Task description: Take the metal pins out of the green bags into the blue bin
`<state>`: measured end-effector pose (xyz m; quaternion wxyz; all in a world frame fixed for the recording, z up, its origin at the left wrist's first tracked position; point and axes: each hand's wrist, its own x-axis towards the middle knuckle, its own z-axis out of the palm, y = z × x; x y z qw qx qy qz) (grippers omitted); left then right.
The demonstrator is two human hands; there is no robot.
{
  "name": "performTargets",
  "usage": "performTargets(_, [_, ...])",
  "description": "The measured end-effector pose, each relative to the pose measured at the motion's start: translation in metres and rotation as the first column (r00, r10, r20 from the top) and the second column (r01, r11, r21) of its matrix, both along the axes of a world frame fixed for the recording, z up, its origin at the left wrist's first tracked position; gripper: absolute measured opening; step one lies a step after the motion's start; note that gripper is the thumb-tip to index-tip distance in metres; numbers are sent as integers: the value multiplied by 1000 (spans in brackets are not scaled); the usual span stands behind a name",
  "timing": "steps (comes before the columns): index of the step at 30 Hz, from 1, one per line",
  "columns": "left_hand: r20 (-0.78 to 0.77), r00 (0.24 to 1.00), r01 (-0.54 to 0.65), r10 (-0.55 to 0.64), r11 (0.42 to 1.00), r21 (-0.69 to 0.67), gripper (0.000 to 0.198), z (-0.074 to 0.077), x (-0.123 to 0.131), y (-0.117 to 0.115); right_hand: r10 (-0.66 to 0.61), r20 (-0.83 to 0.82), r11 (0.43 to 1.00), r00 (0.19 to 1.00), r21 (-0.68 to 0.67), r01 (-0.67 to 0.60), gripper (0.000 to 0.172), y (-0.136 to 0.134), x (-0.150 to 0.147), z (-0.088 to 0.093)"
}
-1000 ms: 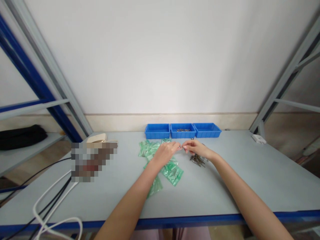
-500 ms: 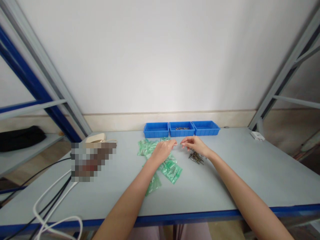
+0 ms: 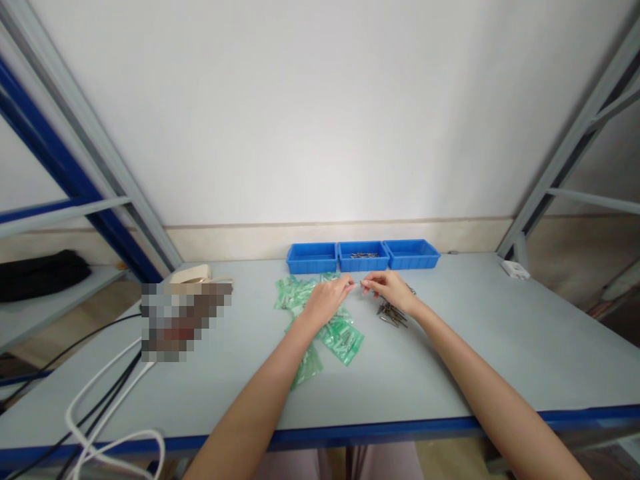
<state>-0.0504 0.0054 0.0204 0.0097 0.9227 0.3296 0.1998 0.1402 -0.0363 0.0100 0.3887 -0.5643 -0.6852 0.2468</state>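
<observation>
My left hand (image 3: 327, 299) is closed above green plastic bags (image 3: 345, 339) that have small metal pieces inside. Opposite it, my right hand (image 3: 389, 288) pinches with thumb and forefinger. A small, thin metal piece (image 3: 357, 285) spans the short gap between both sets of fingertips; its exact kind is too small to make out. Under my right hand lies a loose heap of thin metal rods (image 3: 393, 315), silver and brassy, partly covered by the hand. The left forearm hides some of the bags.
Three blue bins stand in a row by the wall: left bin (image 3: 313, 267), middle bin (image 3: 363, 265) with several thin metal rods in it, right bin (image 3: 413, 263). White cables (image 3: 80, 393) and a beige object (image 3: 190, 274) lie at left. A white adapter-like block (image 3: 515, 270) sits far right.
My fingertips have shifted slightly around the small metal piece, and the right hand has tilted a little. The view has moved marginally; bags, heap and bins stay in place.
</observation>
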Motion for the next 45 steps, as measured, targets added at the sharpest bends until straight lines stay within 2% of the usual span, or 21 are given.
performTargets(4, [10,1000,13,-13,1000,-4,20,0,-1,1,112,-95,993,989,-24,-114,38,-3,-4,2])
performTargets(6, [24,1000,12,-11,1000,-15,20,0,-1,1,149,-151,988,977,-19,-154,35,-4,-6,3])
performTargets(10, [40,999,5,-3,999,-37,21,-1,0,1,127,-224,992,966,34,-123,27,-4,-7,2])
performTargets(14, [33,999,10,-9,999,-43,22,-2,1,1,82,-158,995,984,72,-72,26,-3,-7,1])
performTargets(19, [41,999,-11,12,999,-31,22,-2,2,-1,27,-116,997,993,71,-19,41,-4,-7,1])
performTargets(23, [40,999,-5,6,1000,-20,24,-1,1,-2,78,-159,997,984,41,-72,44,-6,-9,3])
performTargets(28, [66,998,6,-5,1000,-24,27,1,0,-2,139,-227,990,964,39,-134,31,-6,-9,2])
performTargets(32, [49,999,1,0,1000,-7,29,1,-1,-2,97,-151,994,984,55,-89,28,-5,-7,1])
performTargets(36, [39,999,-9,9,1000,-5,30,2,-1,-2,120,-94,993,988,36,-117,34,-8,-7,6])
performTargets(41, [58,998,-1,3,1000,-20,26,2,0,-3,193,-141,981,971,10,-193,48,-13,-12,11])
performTargets(45, [31,999,23,-23,1000,-20,24,3,0,-4,190,-129,982,973,3,-191,55,-13,-12,11])
